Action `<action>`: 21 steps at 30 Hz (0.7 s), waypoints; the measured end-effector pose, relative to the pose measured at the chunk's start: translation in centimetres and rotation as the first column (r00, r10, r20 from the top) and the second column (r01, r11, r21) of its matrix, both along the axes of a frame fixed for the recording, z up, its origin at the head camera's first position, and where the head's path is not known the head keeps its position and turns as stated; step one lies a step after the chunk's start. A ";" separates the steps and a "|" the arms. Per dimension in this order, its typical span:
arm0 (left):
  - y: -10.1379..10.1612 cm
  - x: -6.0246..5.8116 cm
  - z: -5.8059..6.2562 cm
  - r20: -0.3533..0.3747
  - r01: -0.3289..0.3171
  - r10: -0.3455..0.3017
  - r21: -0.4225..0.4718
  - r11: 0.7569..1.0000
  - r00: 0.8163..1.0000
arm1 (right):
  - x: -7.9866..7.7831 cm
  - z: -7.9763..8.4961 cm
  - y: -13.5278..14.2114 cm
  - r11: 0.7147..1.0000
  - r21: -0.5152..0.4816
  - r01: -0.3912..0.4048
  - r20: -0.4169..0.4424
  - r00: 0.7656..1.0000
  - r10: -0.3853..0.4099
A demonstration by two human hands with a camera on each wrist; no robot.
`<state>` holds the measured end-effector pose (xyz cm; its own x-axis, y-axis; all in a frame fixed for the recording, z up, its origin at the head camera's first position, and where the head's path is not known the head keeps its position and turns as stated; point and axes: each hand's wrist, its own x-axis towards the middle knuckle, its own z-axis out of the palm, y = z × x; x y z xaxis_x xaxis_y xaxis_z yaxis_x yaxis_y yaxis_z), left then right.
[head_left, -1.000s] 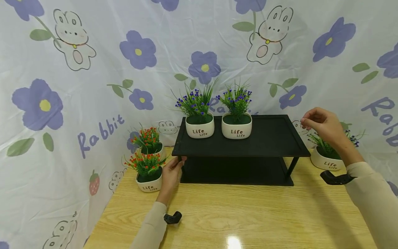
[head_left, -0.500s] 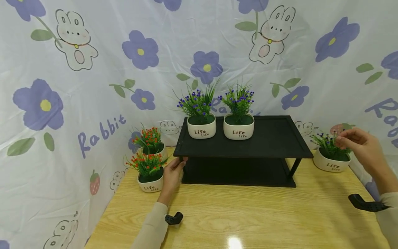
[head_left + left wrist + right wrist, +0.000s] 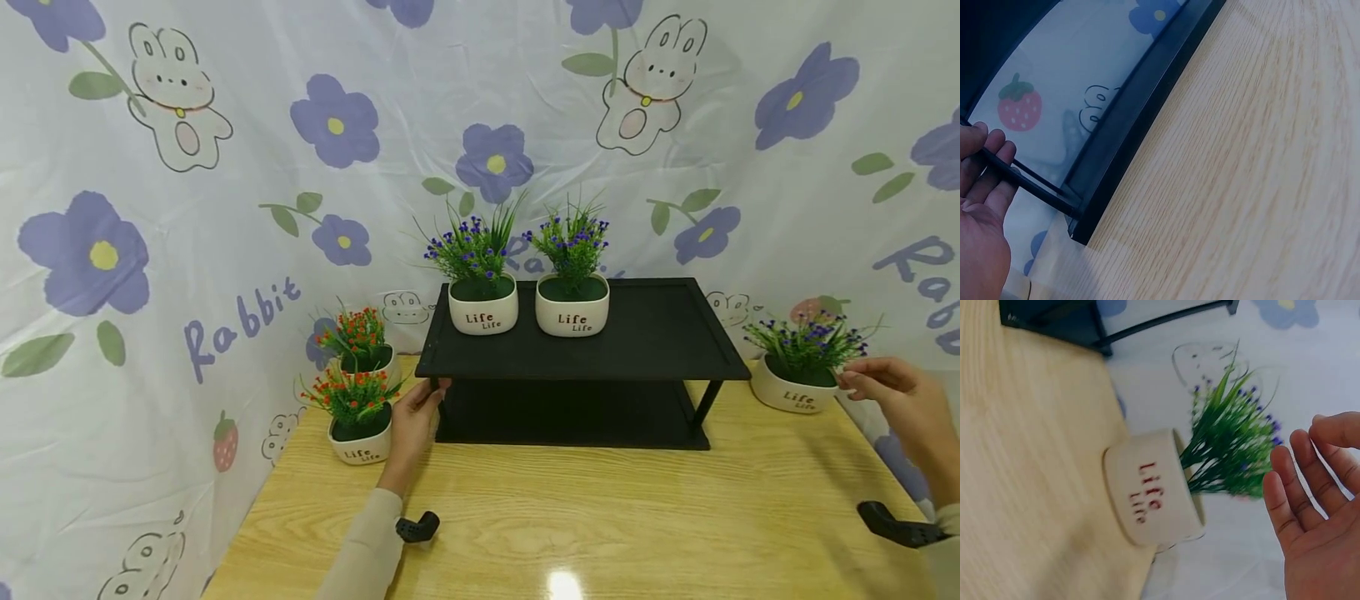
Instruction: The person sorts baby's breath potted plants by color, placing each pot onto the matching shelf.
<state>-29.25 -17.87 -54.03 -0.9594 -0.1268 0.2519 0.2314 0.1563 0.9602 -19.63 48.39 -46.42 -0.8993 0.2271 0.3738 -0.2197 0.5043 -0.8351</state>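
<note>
A black two-tier shelf (image 3: 645,333) stands on the table. Its front left post (image 3: 1041,192) lies between the thumb and fingers of my left hand (image 3: 411,421), which grips it. Two white pots with purple flowers, a left one (image 3: 483,312) and a right one (image 3: 572,315), stand upright on the top tier. At the table's right side is another white pot with purple flowers (image 3: 1150,487), marked "Life". My right hand (image 3: 903,400) is just right of this pot; in the right wrist view its fingers are loosely bent, apart from the pot and holding nothing.
Left of the shelf stand two white pots with red flowers, a front one (image 3: 360,442) and a rear one (image 3: 384,360) partly hidden by it. A patterned curtain (image 3: 420,75) hangs behind the wooden table (image 3: 600,517).
My right hand has moved right and down, from beside the shelf's top, past the right pot's flowers, to that pot's right side. My left hand keeps its hold on the post.
</note>
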 end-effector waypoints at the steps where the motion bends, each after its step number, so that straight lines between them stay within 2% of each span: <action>1: 0.0 0.0 0.0 -0.001 0.001 -0.001 0.001 1.000 1.000 | 0.0 -0.4 0.2 1.000 0.013 0.013 0.013 1.000 -0.013; 5: 0.0 0.1 -0.1 -0.003 0.001 -0.001 -0.004 1.000 1.000 | 0.1 -1.6 0.5 0.994 0.074 0.084 0.114 0.989 -0.092; 10: 0.0 0.0 -0.1 0.005 -0.009 0.009 -0.006 1.000 1.000 | 0.2 -2.5 0.3 0.991 0.045 0.128 0.217 0.967 -0.134; 17: -0.1 0.0 -0.1 -0.004 -0.005 0.005 -0.013 1.000 1.000 | -0.5 -4.0 0.4 0.989 0.020 0.149 0.273 0.950 -0.149; 21: -0.1 0.1 -0.1 0.019 -0.013 0.013 -0.006 1.000 1.000 | -1.0 -4.4 0.5 0.994 -0.018 0.112 0.310 0.945 -0.101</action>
